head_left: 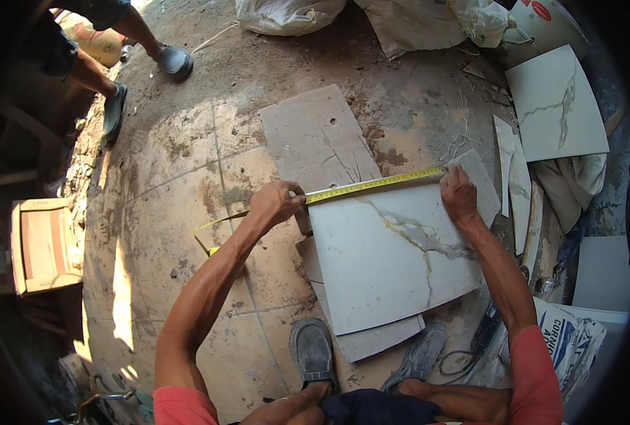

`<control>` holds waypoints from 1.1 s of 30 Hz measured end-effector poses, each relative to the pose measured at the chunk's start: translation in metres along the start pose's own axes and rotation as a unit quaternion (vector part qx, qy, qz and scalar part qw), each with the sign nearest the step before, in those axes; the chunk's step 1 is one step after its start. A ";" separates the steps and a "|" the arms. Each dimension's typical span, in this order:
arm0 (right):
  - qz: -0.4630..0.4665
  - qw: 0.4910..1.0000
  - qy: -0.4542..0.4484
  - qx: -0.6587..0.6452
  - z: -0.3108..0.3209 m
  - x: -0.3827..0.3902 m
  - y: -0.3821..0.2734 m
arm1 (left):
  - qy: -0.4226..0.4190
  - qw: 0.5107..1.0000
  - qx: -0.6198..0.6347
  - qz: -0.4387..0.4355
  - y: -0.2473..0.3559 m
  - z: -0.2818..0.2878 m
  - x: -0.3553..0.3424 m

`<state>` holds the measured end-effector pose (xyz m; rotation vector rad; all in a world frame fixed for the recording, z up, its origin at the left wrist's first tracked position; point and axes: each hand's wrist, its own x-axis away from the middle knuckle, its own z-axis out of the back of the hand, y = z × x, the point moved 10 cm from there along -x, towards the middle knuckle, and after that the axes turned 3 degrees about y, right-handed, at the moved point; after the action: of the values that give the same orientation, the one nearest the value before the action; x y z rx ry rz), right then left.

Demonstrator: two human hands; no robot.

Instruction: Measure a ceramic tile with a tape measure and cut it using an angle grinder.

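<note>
A yellow tape measure [371, 185] is stretched along the far edge of a white marbled tile [378, 262]. At the tile's far left corner my left hand [277, 204] is closed on the tape; the rest of the tape loops out to the left, down to a yellow end piece [213, 251] partly hidden by my forearm. My right hand [458, 191] pinches the tape's other end at the far right corner. Beneath the tile lie grey slabs [382, 341], one showing at the near edge and another scratched slab [315, 138] reaching away beyond it.
My shoes [313, 350] stand at the tile's near edge. Cut tile pieces [519, 188] and another marbled tile [559, 106] lean at the right, by a power tool's cord [456, 365]. Sacks [290, 15] sit at the back. Another person's shoes [174, 62] are far left, a cardboard box [48, 244] nearer.
</note>
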<state>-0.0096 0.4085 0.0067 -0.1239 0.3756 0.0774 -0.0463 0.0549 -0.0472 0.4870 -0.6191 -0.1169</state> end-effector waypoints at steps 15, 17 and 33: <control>0.012 1.000 0.013 0.025 0.000 0.002 -0.005 | 0.038 0.999 0.018 -0.020 0.003 0.006 -0.001; 0.007 1.000 0.010 0.021 -0.002 0.002 -0.002 | 0.049 0.998 0.027 -0.026 0.001 0.005 -0.003; -0.013 0.998 -0.043 0.048 -0.012 -0.001 0.002 | 0.068 0.994 0.086 -0.013 -0.005 0.004 0.001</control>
<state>-0.0152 0.4085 -0.0036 -0.0297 0.2915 0.0379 -0.0480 0.0491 -0.0460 0.6650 -0.4918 -0.0536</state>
